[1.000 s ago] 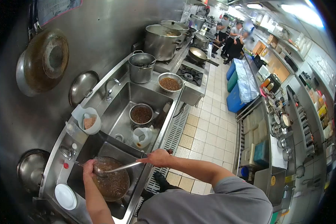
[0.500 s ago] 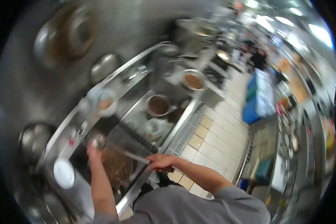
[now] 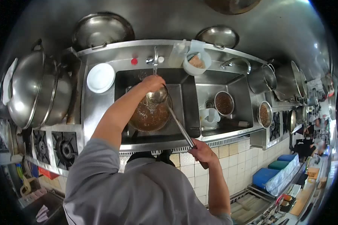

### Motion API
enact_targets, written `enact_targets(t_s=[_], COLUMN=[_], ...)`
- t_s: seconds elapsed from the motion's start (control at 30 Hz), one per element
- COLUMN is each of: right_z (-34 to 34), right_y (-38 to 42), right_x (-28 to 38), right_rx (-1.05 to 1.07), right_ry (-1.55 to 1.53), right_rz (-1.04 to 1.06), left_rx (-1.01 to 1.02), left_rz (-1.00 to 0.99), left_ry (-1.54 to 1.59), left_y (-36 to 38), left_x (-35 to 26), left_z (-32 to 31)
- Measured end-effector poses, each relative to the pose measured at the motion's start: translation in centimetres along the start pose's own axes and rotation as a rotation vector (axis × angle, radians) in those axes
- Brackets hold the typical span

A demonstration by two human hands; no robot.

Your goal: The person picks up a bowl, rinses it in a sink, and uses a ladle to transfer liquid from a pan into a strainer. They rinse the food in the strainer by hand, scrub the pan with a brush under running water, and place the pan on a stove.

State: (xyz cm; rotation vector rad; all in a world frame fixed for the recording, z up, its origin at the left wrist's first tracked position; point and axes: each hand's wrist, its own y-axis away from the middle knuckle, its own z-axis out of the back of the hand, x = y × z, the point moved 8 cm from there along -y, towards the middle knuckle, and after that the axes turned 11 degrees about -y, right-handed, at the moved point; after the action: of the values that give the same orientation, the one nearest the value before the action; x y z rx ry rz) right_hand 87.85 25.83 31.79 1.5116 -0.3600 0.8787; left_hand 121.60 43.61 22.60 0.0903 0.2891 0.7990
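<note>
My right hand [image 3: 203, 153] is closed round the handle end of a long metal ladle [image 3: 178, 122], which slants over the sink's front edge. At the ladle's bowl [image 3: 157, 96], my left hand [image 3: 154, 83] has its fingers curled at the far rim, partly hidden. Water from the tap [image 3: 155, 56] runs down onto that hand and the bowl. Directly beneath, a round pan [image 3: 149, 118] of brownish, rippling liquid sits in the left sink basin [image 3: 187, 108]. My left forearm covers part of the pan's edge.
White plates [image 3: 101, 77] stand left of the basin. A white tub [image 3: 197, 63] is on the back ledge. The right basin holds a strainer of brown grains [image 3: 224, 103] and a white jug [image 3: 209, 117]. Another brown-filled bowl [image 3: 265, 114] and burners [image 3: 65, 149] flank the sink.
The head view has swung round and become sharper, so the sink now lies level across it. Both hands remain at the ladle, my left at its bowl and my right on its handle.
</note>
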Motion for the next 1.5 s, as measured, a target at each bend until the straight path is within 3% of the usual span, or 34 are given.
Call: enact_targets(t_s=[0.13,0.2,0.23,0.3,0.33,0.4,0.53,0.6,0.7,0.73,0.8,0.87,0.93,0.97,1.03,1.1,1.4,1.5], right_z=[0.5,1.8,2.1,3.3,3.7,4.5,3.9,2.9,2.5,2.4,2.8,3.7,4.1,5.2,4.6,4.4,2.5,2.2], right_y=[-0.6,0.0,0.5,1.0,1.2,1.8,1.7,0.5,0.5,1.1,1.1,1.3,2.5,2.9,3.2,3.1,3.8,5.0], right_x=[0.0,0.9,1.5,1.1,1.1,0.9,1.7,1.4,2.1,3.0,3.2,3.5,3.2,2.4,2.2,1.4,1.3,2.2], right_rx=[-0.083,-0.165,-0.184,-0.222,-0.229,-0.250,-0.327,-0.353,-0.239,-0.281,-0.331,-0.377,-0.313,-0.385,-0.317,-0.319,-0.217,-0.137], right_ry=[0.109,0.186,0.124,0.168,0.167,0.189,0.329,0.519,0.578,0.591,0.550,0.526,0.401,0.384,0.297,0.228,0.073,0.021], right_rz=[0.078,0.140,0.165,0.162,0.165,0.086,0.152,0.267,0.110,0.138,0.171,0.211,0.324,0.299,0.470,0.439,0.459,0.366], left_rx=[0.117,-0.010,-0.008,-0.203,-0.171,-0.262,-0.398,-0.244,-0.255,-0.200,-0.257,-0.463,-0.473,-0.518,-0.584,-0.566,-0.647,-0.678], left_rz=[-0.155,-0.106,-0.110,-0.071,0.002,-0.037,-0.037,-0.486,-0.562,-0.438,-0.249,-0.246,-0.090,-0.099,-0.056,-0.050,-0.113,-0.140], left_ry=[0.006,0.303,0.302,0.180,0.153,0.081,0.063,-0.208,-0.064,-0.081,0.260,0.304,0.411,0.540,0.624,0.678,0.237,0.136], left_y=[1.2,0.6,0.7,1.1,1.2,0.9,0.3,1.4,2.0,1.7,2.0,3.1,3.7,3.9,4.1,2.5,3.6,2.9], left_x=[-2.3,-0.8,-0.5,1.0,1.7,1.3,0.1,-4.9,-3.2,-2.8,-1.6,-1.8,-1.7,-1.8,-1.8,0.0,-3.2,-1.8], left_z=[0.9,1.6,1.5,3.3,2.9,2.9,3.0,2.7,2.2,2.4,3.9,5.5,5.7,5.4,4.8,2.6,5.9,3.9])
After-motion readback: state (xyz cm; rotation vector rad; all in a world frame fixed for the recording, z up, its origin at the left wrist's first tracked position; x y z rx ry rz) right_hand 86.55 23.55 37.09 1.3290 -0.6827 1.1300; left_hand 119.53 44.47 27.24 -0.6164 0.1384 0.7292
